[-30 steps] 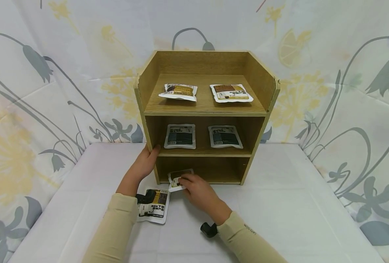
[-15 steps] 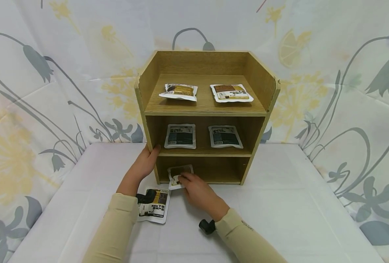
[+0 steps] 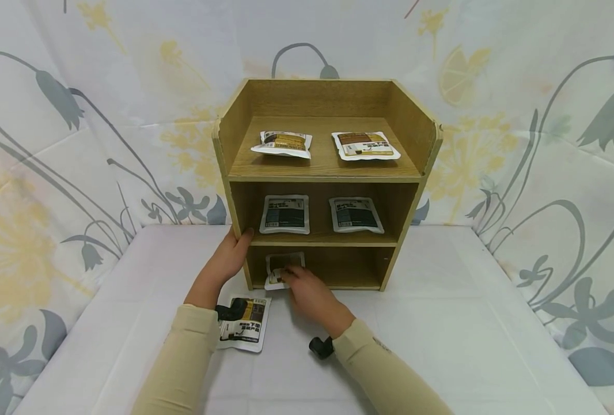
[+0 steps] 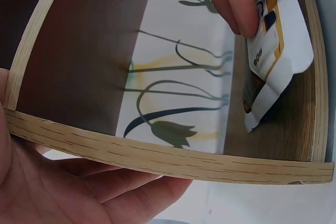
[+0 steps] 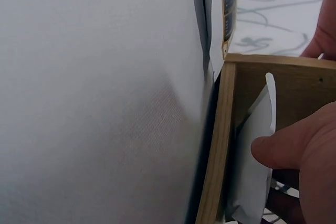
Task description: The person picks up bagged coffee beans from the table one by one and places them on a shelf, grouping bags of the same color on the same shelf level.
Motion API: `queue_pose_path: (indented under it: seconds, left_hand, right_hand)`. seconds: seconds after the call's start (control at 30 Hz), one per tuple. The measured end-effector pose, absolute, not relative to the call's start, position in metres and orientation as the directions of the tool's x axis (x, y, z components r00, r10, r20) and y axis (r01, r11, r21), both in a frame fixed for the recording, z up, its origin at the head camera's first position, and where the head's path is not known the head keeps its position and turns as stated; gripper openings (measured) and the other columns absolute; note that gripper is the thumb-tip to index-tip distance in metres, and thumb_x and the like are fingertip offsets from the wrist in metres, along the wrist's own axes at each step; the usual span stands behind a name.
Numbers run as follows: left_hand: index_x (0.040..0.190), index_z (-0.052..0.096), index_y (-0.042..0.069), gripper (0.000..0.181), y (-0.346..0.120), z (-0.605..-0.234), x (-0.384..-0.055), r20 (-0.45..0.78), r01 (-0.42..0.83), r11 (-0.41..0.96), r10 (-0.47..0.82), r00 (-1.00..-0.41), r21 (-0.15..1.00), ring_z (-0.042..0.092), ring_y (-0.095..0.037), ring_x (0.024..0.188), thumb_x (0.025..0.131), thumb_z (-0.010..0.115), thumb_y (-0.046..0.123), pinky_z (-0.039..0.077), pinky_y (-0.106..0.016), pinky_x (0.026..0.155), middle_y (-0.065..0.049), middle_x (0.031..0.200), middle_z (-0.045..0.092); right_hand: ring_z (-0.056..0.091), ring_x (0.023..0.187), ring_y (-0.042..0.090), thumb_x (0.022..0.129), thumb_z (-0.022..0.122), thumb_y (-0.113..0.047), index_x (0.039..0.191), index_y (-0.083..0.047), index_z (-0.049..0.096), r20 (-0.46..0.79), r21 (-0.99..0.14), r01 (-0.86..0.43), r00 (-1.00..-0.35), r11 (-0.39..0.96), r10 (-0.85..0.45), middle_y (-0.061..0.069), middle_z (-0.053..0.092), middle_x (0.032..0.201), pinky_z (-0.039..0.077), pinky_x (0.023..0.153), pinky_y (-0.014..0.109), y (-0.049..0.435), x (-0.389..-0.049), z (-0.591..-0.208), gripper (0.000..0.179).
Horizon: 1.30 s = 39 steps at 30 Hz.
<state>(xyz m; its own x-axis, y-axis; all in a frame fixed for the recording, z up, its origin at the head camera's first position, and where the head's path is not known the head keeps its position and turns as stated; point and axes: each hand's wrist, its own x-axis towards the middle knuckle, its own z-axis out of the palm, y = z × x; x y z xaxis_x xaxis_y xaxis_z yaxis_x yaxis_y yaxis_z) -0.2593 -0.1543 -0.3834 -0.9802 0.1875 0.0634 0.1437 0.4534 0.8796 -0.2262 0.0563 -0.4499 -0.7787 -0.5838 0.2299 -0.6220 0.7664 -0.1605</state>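
Note:
The left hand (image 3: 226,259) grips the left side panel of a small wooden shelf (image 3: 322,180), its thumb round the front edge. In the left wrist view, fingers (image 4: 142,195) lie along the panel's outer face. Between thumb and fingers, the right hand (image 3: 314,297) pinches a white food pouch (image 3: 273,281) at the left of the bottom compartment. Its near end lies at the compartment's front edge. The right wrist view shows the pouch (image 5: 252,161) tilted inside, with the thumb on it. Another pouch (image 3: 250,331) lies on the table, partly behind the left wrist camera.
Two yellow-and-brown pouches (image 3: 366,147) lie on the top shelf. The middle shelf holds two dark-labelled pouches (image 3: 356,215). A white cloth covers the table (image 3: 467,323), and a flowered cloth (image 3: 493,144) hangs behind. A black wrist camera (image 3: 321,347) sits under the right forearm.
The right hand has moved forward, sliding the pouch deeper into the bottom compartment and lowering its tilt in the head view. The left hand stays on the side panel.

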Motion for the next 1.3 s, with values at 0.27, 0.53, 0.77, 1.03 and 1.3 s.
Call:
queue_pose_path:
  seconds: [0.27, 0.53, 0.77, 1.03, 1.3]
  left_hand:
    - [0.157, 0.004, 0.012, 0.067, -0.155, -0.384, -0.260, 0.065, 0.143, 0.460, 0.181, -0.981, 0.876, 0.035, -0.040, 0.139, 0.104, 0.025, 0.046, 0.029, -0.058, 0.113, -0.020, 0.156, 0.024]
    - [0.157, 0.003, 0.013, 0.069, -0.155, -0.384, -0.261, 0.050, 0.128, 0.463, 0.177, -0.983, 0.877, 0.031, -0.039, 0.142, 0.103, 0.026, 0.048, 0.027, -0.058, 0.114, -0.019, 0.159, 0.021]
    - [0.157, 0.003, 0.013, 0.067, -0.155, -0.386, -0.262, 0.062, 0.140, 0.457, 0.181, -0.982, 0.878, 0.032, -0.039, 0.141, 0.103, 0.025, 0.047, 0.028, -0.058, 0.114, -0.018, 0.159, 0.020]
    - [0.157, 0.001, 0.015, 0.068, -0.155, -0.385, -0.260, 0.058, 0.138, 0.456, 0.186, -0.981, 0.879, 0.032, -0.040, 0.141, 0.103, 0.025, 0.049, 0.027, -0.059, 0.113, -0.017, 0.160, 0.018]
    - [0.157, 0.001, 0.015, 0.068, -0.155, -0.385, -0.261, 0.057, 0.138, 0.456, 0.186, -0.981, 0.879, 0.032, -0.040, 0.141, 0.103, 0.025, 0.049, 0.028, -0.058, 0.113, -0.018, 0.159, 0.019]
  right_hand:
    - [0.059, 0.119, 0.030, 0.093, 0.059, -0.006, 0.136, -0.006, 0.056, 0.230, -0.184, -0.611, -0.788, 0.769, -0.571, 0.015, 0.052, 0.140, 0.051, 0.097, 0.038, 0.054, -0.233, -0.452, 0.042]
    - [0.057, 0.122, 0.028, 0.093, 0.062, -0.008, 0.133, -0.006, 0.058, 0.247, -0.203, -0.602, -0.795, 0.772, -0.555, 0.013, 0.053, 0.138, 0.050, 0.098, 0.037, 0.050, -0.238, -0.454, 0.041]
    - [0.054, 0.126, 0.026, 0.091, 0.061, -0.006, 0.130, -0.006, 0.060, 0.264, -0.244, -0.593, -0.802, 0.767, -0.535, 0.009, 0.054, 0.138, 0.049, 0.099, 0.036, 0.049, -0.243, -0.453, 0.039]
    - [0.055, 0.124, 0.026, 0.090, 0.063, -0.005, 0.128, -0.006, 0.062, 0.276, -0.241, -0.587, -0.805, 0.773, -0.525, 0.008, 0.056, 0.136, 0.050, 0.097, 0.035, 0.049, -0.248, -0.456, 0.038]
    - [0.055, 0.124, 0.026, 0.090, 0.065, -0.007, 0.130, -0.007, 0.061, 0.282, -0.235, -0.585, -0.805, 0.777, -0.521, 0.007, 0.056, 0.136, 0.051, 0.095, 0.035, 0.049, -0.250, -0.460, 0.040]
